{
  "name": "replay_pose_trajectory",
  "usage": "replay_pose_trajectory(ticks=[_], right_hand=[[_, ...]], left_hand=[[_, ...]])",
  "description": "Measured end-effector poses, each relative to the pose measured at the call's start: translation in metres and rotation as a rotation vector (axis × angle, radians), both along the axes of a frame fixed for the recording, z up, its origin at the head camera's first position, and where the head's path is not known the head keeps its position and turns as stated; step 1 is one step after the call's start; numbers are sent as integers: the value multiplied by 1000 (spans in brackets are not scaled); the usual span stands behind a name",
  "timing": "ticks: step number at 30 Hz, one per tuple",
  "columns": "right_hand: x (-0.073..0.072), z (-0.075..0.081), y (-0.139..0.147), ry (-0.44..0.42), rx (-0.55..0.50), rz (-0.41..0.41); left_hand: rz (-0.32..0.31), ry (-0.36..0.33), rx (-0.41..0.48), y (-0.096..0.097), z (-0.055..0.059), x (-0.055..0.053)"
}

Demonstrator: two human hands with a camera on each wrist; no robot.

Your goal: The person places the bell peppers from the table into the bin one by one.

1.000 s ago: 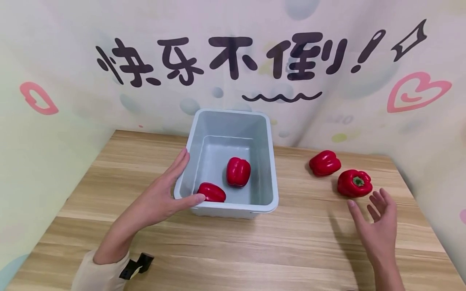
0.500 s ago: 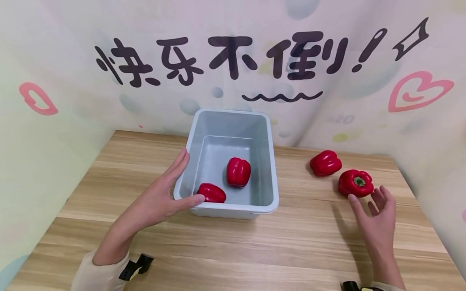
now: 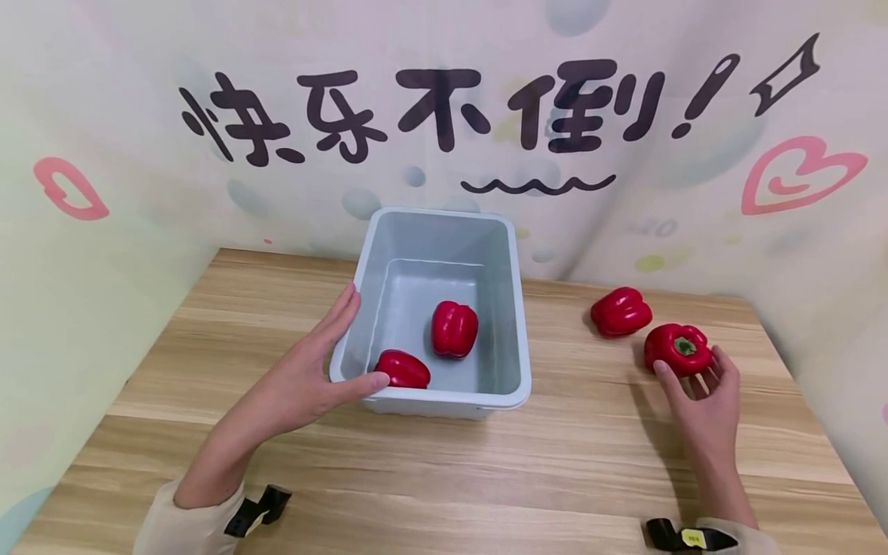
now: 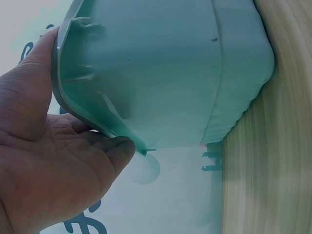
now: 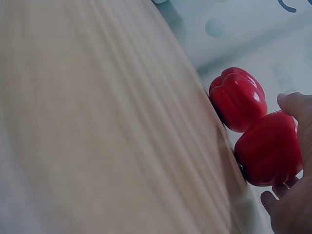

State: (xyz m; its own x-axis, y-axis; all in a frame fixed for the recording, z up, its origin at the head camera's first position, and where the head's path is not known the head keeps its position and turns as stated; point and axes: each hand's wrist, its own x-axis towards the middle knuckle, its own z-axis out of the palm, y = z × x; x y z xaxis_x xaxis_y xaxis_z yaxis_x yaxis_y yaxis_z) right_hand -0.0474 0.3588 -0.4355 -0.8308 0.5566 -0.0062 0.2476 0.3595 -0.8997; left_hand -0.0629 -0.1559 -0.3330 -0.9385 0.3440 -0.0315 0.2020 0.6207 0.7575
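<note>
right of the bin [image 3: 451, 397], the half-curled right hand [image 3: 713, 412] clasps a red pepper [image 3: 664, 347], likely light and slick, best held round its sides; the left hand [image 3: 312, 378] grips the bin.

On my feed the bin [image 3: 444, 237] stands on the table [image 3: 486, 478], just before the backdrop [image 3: 277, 38], with the left hand [image 3: 308, 378] at its front left corner. Inside, one pepper [image 3: 405, 369] lies near that corner, a second pepper [image 3: 454, 329] behind it and rightward. Right of the bin, I see a third pepper [image 3: 620, 311] just behind and left of a fourth pepper [image 3: 669, 347], the right hand [image 3: 714, 420] at its near side.
</note>
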Motion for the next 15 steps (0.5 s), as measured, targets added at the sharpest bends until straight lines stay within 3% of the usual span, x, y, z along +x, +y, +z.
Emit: replay_pose_trajectory(ticks=[8,15], right_hand=[[-8,-2,-2,33,3,-2],[-16,-7,-2,26,-59,-8]], left_hand=[[2,0,4,0,0,0],[-2,0,14,0,0,0]])
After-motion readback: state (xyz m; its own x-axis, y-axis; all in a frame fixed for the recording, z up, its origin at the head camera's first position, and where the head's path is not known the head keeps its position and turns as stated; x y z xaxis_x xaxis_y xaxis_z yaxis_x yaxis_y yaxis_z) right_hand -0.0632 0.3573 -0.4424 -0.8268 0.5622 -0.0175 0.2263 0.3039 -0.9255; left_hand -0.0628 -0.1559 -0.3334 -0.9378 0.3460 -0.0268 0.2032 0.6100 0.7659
